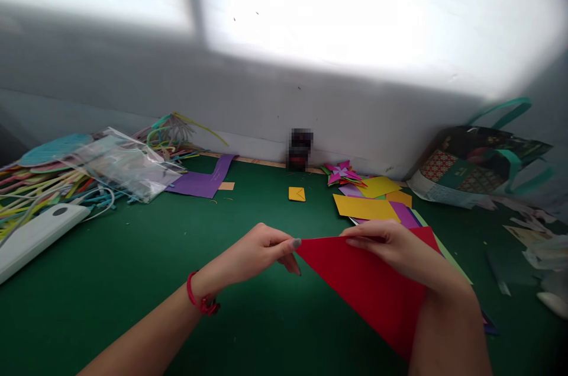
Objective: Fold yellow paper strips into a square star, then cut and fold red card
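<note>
A sheet of red paper (377, 287) is held up above the green table, its upper edge running nearly level between my two hands. My left hand (261, 251), with a red cord bracelet at the wrist, pinches the sheet's pointed left corner between thumb and fingers. Along the same edge, farther right, my right hand (390, 243) grips the paper, with the thumb below and fingers above. The lower part of the sheet hangs down toward me, partly hidden behind my right forearm. Beyond my hands lies a small yellow folded paper envelope (297, 194).
At right lie yellow paper pieces (367, 208), a pink paper star (341, 172) and a patterned bag (465, 166). On the left are purple paper (195, 184), a clear plastic bag (128, 163), pipe cleaners (44, 186) and a white tool (39, 240). A wall stands behind.
</note>
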Demonstrator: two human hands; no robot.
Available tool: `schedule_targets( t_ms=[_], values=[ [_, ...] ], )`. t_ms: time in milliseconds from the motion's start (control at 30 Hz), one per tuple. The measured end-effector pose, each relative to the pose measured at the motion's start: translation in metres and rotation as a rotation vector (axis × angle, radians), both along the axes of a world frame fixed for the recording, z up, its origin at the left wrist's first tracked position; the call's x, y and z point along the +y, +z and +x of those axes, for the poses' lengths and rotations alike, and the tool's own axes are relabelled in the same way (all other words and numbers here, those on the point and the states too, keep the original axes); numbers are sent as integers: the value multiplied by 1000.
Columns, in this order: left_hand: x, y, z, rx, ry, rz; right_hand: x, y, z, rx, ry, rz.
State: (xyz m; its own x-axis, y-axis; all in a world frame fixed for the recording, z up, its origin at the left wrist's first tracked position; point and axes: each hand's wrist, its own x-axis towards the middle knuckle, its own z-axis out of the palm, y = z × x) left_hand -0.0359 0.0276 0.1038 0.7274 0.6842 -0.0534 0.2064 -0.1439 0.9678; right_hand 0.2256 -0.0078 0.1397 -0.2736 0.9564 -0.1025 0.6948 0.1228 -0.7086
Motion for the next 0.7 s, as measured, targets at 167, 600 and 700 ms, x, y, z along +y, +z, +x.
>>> schedule_targets(
  t_ms=[167,600,700],
  values=[
    [-2,-11,14,-128,-5,-188,4,-2,-10,52,16,91],
    [9,-22,12,-200,163,-167,14,-14,-35,26,-59,310],
    [9,-23,14,-213,202,-174,16,-15,-42,63,-76,316]
  ],
)
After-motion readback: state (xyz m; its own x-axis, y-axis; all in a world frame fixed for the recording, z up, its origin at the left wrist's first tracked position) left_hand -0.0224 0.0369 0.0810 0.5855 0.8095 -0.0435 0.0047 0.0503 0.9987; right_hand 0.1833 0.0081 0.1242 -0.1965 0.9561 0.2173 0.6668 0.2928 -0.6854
